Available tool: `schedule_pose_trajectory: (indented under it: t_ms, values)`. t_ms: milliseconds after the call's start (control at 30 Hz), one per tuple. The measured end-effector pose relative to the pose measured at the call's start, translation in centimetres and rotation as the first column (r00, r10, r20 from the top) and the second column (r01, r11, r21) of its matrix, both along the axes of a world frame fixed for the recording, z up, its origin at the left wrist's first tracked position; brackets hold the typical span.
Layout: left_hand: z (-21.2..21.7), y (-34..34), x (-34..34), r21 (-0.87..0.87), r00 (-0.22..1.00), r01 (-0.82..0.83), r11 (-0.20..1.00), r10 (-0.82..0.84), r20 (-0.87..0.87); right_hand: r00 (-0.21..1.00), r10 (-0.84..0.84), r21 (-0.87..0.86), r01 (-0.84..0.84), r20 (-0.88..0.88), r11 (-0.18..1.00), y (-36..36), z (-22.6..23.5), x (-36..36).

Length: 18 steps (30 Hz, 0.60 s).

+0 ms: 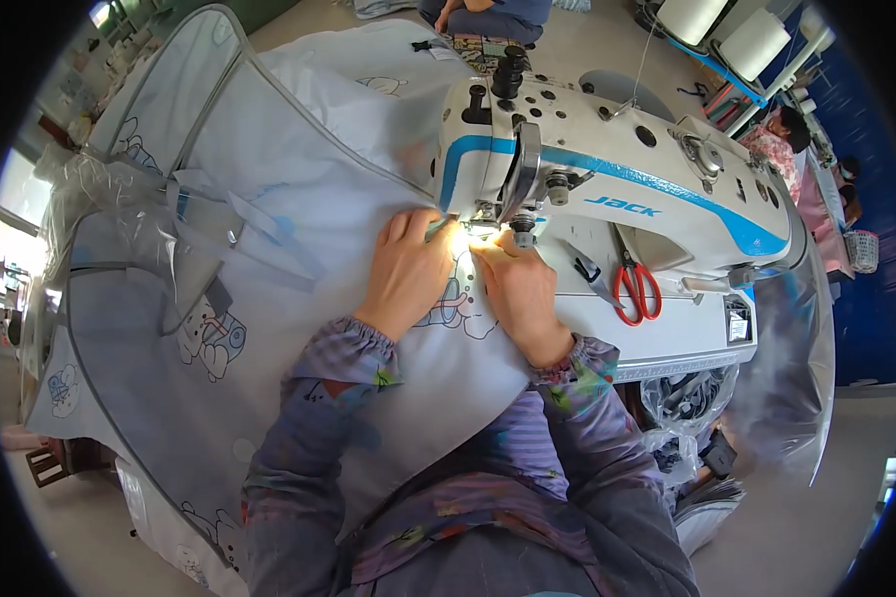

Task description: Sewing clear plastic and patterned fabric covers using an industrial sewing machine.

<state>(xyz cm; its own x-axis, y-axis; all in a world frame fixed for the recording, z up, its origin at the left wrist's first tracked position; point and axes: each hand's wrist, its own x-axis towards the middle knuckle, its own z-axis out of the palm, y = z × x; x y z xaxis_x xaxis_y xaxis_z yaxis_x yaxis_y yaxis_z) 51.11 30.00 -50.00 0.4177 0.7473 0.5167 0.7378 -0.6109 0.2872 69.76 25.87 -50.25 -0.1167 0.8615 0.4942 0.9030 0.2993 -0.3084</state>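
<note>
A large pale grey fabric piece (358, 229) printed with cartoon animals and edged with dark binding spreads under the white and blue sewing machine (607, 189). Left of the lit presser foot (483, 227), my left hand (408, 271) grips the fabric with bent fingers. My right hand (521, 297) is closed on the cloth just right of and nearer than the foot, its fingers bunched together. Glare from the machine lamp blurs the fingertips of both hands and the fabric edge between them. A printed figure (458, 303) shows between my wrists.
Red-handled scissors (637, 289) and a small dark-tipped tool (592, 271) lie on the machine bed, right of my right hand. Clear plastic wrap (95, 184) bunches at far left. Thread cones (752, 45) stand at back right. Other people (493, 18) sit beyond the machine.
</note>
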Motion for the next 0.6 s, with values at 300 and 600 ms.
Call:
schedule_pose_trajectory:
  t_ms: [300,600]
  values:
    - [2.7,-16.1,3.0,-0.140,0.954,0.301,0.943,-0.295,0.062,0.976,0.054,-0.034,-0.063,-0.211,0.997,0.5,-0.8,0.9]
    - [4.4,-14.3,-6.3,-0.284,0.960,0.232,0.930,-0.266,-0.084,0.938,0.217,0.013,-0.221,-0.269,0.975,-0.6,-0.6,1.3]
